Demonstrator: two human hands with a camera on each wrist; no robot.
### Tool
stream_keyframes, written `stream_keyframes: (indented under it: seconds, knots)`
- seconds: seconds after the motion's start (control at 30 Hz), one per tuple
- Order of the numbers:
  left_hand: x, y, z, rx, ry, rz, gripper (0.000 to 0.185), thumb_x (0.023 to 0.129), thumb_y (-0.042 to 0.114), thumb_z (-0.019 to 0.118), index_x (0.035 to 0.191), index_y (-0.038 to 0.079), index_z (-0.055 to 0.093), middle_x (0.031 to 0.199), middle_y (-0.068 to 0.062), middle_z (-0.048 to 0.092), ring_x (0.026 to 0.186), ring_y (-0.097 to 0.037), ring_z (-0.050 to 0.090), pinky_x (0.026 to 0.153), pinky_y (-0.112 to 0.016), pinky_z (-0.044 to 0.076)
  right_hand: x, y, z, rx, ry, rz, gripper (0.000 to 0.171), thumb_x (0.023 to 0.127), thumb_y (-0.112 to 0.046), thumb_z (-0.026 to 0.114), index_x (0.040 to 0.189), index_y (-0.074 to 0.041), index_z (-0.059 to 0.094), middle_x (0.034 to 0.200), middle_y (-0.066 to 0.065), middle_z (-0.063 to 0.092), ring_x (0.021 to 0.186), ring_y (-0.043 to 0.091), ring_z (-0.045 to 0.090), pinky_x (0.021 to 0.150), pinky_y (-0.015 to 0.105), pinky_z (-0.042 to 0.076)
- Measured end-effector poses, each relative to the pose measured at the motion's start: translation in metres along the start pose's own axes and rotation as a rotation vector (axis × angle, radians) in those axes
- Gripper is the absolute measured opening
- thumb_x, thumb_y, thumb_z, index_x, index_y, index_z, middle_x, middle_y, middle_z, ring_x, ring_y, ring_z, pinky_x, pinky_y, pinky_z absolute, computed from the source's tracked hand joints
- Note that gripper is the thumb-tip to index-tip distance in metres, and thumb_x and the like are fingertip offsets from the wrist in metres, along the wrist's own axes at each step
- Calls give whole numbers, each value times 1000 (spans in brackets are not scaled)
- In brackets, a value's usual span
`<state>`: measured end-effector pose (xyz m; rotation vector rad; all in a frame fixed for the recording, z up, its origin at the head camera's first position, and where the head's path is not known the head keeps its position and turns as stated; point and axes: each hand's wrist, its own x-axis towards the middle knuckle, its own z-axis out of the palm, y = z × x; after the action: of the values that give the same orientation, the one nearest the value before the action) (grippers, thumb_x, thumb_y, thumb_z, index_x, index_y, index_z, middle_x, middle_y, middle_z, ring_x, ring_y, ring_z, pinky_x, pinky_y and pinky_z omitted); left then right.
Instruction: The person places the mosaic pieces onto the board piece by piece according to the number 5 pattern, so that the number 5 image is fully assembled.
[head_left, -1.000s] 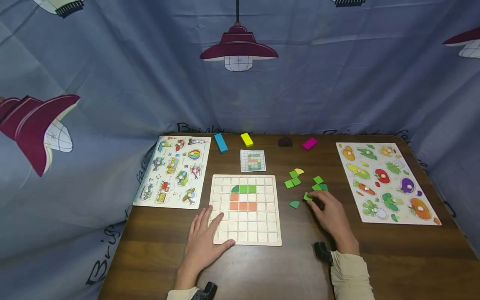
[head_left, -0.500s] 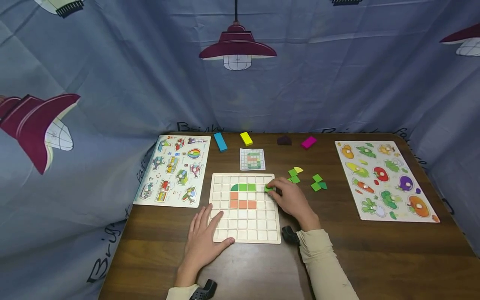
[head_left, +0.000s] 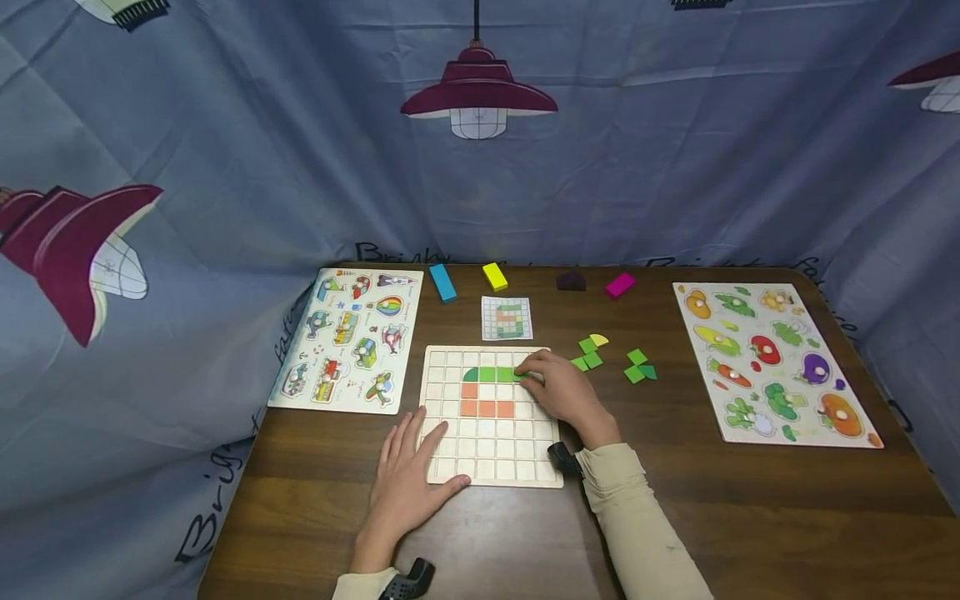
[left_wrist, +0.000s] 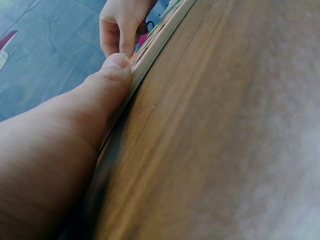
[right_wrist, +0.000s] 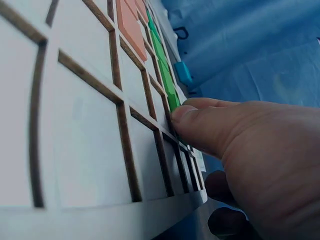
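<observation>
My right hand (head_left: 558, 387) pinches a green piece (head_left: 521, 376) into the grid board (head_left: 495, 467)'s green row; my left hand (head_left: 408, 483) lies flat, fingers released, steadying it. Next, I judge: seat it squarely, then let go.

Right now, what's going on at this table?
A person is filling a wooden grid board with coloured tiles. The right hand is pressing a green tile into the row of green tiles near the top, above some orange tiles. The left hand lies flat on the board's near left corner. Spare green pieces lie on the table to the right.
</observation>
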<state>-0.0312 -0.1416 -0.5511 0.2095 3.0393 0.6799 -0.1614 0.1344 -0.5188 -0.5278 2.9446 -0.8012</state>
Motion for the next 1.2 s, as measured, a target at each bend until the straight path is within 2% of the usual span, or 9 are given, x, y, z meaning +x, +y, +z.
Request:
stream_keyframes:
  seconds: [0.23,0.37,0.53,0.63,0.77,0.93,1.07,1.2]
  knots:
    - [0,1,0,5,-2,0,91,78,80,64,152,29,48,171,-5,21,158,-31,17,127,-54,15,-2,1,0,-38,25,-25,14,95,-20,73,108,-19,79,120,1,70,108,26,69,85,45,60]
    - [0,2,0,7,4,9,92,78,81,63,152,30,47,171,-4,21,158,-31,18,127,-54,16,-4,4,-1,-61,26,-9,14,95,-20,73,107,-20,79,122,1,70,112,27,68,88,46,60]
    - [1,1,1,8,15,13,91,78,81,64,152,30,48,171,-5,21,157,-32,19,127,-55,16,-6,12,-11,-73,22,1,14,95,-21,73,107,-18,79,122,4,68,108,27,68,86,47,60]
    - [0,0,1,7,25,19,91,78,81,64,152,30,48,171,-5,22,157,-33,20,126,-56,17,-9,29,-24,-57,27,50,20,96,-22,72,114,-16,77,126,7,67,110,31,68,90,50,59]
    - [-3,-1,2,13,38,21,91,78,81,64,151,30,49,170,-5,23,157,-33,20,126,-56,17,-10,66,-45,-53,44,120,32,98,-20,69,129,-12,69,135,14,62,120,40,63,98,57,54]
    - [-4,-1,2,14,35,16,91,78,81,63,152,30,48,170,-4,23,157,-32,19,126,-55,16,-5,107,-66,-61,38,139,44,98,-15,68,140,-7,60,140,20,57,128,44,57,104,62,48]
    - [-3,0,1,14,17,9,91,79,82,62,152,30,48,171,-4,21,158,-32,18,126,-55,16,3,122,-72,-57,-1,102,50,97,-15,70,144,-5,56,144,22,55,132,46,53,108,63,45]
    - [-2,1,0,14,13,10,91,79,82,62,152,30,48,171,-4,21,158,-32,18,126,-56,16,9,125,-71,-16,-55,100,49,98,-14,67,145,-5,56,147,22,53,135,46,50,111,64,43]
